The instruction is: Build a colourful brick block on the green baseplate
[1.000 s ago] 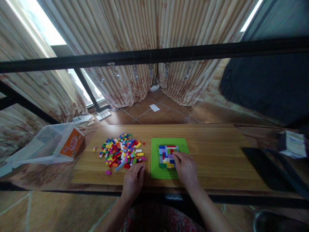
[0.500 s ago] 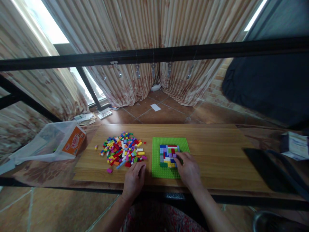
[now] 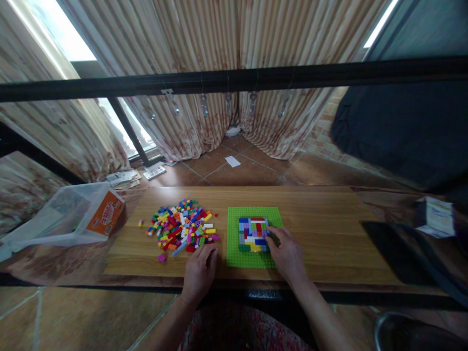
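On the wooden board lies a green baseplate [image 3: 234, 258], bearing a flat rectangle of toy bricks [image 3: 252, 240] in many colours. My right hand [image 3: 288, 251] is at the right side of this rectangle, thumb and index finger closed around a small purple brick [image 3: 264, 233] that sits among the others. To the left of the plate, my left hand [image 3: 200, 270] rests at the board's near edge, just below a pile of loose bricks [image 3: 186, 226]. Its fingers are curled together, and whether they hold anything is hidden.
A clear plastic box [image 3: 78, 212] with an orange label lies on its side at the far left. Single bricks, one magenta [image 3: 162, 258], lie apart from the pile. A dark flat object [image 3: 395, 253] overlaps the board's right end. A black bar [image 3: 219, 83] crosses beyond the board.
The purple brick has gone from standing out over the brick rectangle to sitting in among its bricks, with my right fingers still at it. My left hand has hardly moved.
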Demonstrator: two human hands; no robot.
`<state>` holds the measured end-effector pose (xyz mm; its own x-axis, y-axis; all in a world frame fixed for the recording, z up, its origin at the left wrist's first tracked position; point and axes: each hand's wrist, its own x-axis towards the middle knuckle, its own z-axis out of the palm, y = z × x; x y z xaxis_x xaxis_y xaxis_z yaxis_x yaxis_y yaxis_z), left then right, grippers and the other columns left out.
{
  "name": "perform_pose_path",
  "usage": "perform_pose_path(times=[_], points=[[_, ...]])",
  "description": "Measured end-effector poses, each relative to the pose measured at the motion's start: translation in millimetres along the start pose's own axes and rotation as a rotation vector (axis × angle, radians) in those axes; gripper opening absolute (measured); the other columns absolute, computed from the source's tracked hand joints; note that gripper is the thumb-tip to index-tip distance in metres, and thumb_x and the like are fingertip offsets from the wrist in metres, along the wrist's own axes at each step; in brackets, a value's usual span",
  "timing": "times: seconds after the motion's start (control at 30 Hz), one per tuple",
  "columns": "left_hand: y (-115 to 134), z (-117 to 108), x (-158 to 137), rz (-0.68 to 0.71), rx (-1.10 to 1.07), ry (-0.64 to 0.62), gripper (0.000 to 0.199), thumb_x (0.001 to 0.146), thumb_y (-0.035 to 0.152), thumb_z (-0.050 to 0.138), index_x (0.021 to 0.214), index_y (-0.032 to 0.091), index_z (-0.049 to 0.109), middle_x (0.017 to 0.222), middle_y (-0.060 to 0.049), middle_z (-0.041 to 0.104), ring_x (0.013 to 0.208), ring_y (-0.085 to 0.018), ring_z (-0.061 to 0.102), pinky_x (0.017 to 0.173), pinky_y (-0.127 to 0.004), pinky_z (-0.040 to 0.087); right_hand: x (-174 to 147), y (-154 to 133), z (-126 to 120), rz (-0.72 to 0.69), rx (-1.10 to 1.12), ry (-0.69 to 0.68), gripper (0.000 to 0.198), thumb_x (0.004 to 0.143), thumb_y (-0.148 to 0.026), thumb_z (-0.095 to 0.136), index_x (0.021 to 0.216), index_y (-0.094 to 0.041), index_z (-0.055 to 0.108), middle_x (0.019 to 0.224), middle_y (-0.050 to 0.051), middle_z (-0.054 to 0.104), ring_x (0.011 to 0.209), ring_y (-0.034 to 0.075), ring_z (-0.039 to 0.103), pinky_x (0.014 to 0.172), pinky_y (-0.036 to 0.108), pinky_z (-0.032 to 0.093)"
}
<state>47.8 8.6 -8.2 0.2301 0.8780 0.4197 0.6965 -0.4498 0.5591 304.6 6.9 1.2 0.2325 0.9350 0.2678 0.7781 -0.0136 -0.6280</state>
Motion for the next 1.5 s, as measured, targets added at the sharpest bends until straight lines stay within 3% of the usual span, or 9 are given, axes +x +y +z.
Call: perform_pose_path(times=[0.2, 0.3, 0.9, 1.07, 1.3, 1.4, 1.5], points=[[1, 0, 0, 0.006, 0.003, 0.005, 0.015, 0.093, 0.022, 0.046, 0.099, 0.02, 0.059, 0.091, -0.005, 0.067, 0.085, -0.017, 0.064, 0.079, -0.029, 0.051, 2, -5, 3, 0.107, 0.061, 0.089, 0.044, 0.085, -0.046, 0.048, 0.111, -0.013, 0.063, 0.098, 0.012, 0.065, 0.07, 0.018, 0.056, 0.07, 0.034, 0.048], [2, 0, 1, 0.011, 0.015, 0.009, 0.015, 0.093, 0.023, 0.045, 0.098, 0.02, 0.059, 0.09, -0.005, 0.067, 0.084, -0.017, 0.064, 0.078, -0.03, 0.052, 7, -7, 6, 0.139, 0.015, 0.113, 0.048, 0.086, -0.049, 0.047, 0.111, -0.012, 0.063, 0.098, 0.013, 0.066, 0.076, 0.021, 0.059, 0.073, 0.035, 0.047], [1, 0, 0, -0.02, -0.015, 0.002, 0.015, 0.092, 0.023, 0.047, 0.098, 0.021, 0.061, 0.092, -0.005, 0.068, 0.086, -0.018, 0.065, 0.079, -0.03, 0.053, 20, 1, 12, 0.235, -0.082, 0.006, 0.038, 0.079, -0.046, 0.056, 0.098, -0.017, 0.069, 0.09, 0.009, 0.069, 0.071, 0.02, 0.061, 0.068, 0.034, 0.045], [3, -1, 0, -0.035, -0.01, 0.003, 0.016, 0.092, 0.024, 0.047, 0.096, 0.021, 0.062, 0.09, -0.006, 0.069, 0.084, -0.018, 0.066, 0.078, -0.031, 0.054, 22, 3, 13, 0.221, -0.031, -0.022, 0.035, 0.079, -0.043, 0.056, 0.097, -0.017, 0.069, 0.081, 0.007, 0.071, 0.07, 0.02, 0.063, 0.065, 0.032, 0.046], [4, -4, -2, -0.03, -0.061, 0.02, 0.015, 0.092, 0.021, 0.046, 0.095, 0.022, 0.061, 0.092, -0.005, 0.069, 0.086, -0.017, 0.065, 0.079, -0.029, 0.053, 20, 7, 4, 0.23, 0.073, -0.052, 0.044, 0.078, -0.051, 0.055, 0.1, -0.015, 0.069, 0.084, 0.009, 0.071, 0.072, 0.022, 0.065, 0.067, 0.034, 0.047], [5, -8, -5, -0.067, -0.094, 0.017, 0.015, 0.092, 0.02, 0.046, 0.096, 0.022, 0.061, 0.093, -0.004, 0.068, 0.086, -0.016, 0.065, 0.079, -0.027, 0.052, 15, -5, -1, 0.237, 0.091, 0.016, 0.05, 0.082, -0.053, 0.05, 0.105, -0.013, 0.066, 0.089, 0.011, 0.071, 0.068, 0.021, 0.063, 0.065, 0.034, 0.047], [7, -14, -10, -0.087, -0.116, 0.016, 0.015, 0.092, 0.02, 0.046, 0.096, 0.022, 0.061, 0.093, -0.005, 0.067, 0.086, -0.016, 0.064, 0.078, -0.027, 0.052, 5, -27, 2, 0.111, 0.128, 0.035, 0.043, 0.086, -0.049, 0.047, 0.103, -0.015, 0.066, 0.094, 0.011, 0.069, 0.073, 0.02, 0.062, 0.069, 0.034, 0.047]])
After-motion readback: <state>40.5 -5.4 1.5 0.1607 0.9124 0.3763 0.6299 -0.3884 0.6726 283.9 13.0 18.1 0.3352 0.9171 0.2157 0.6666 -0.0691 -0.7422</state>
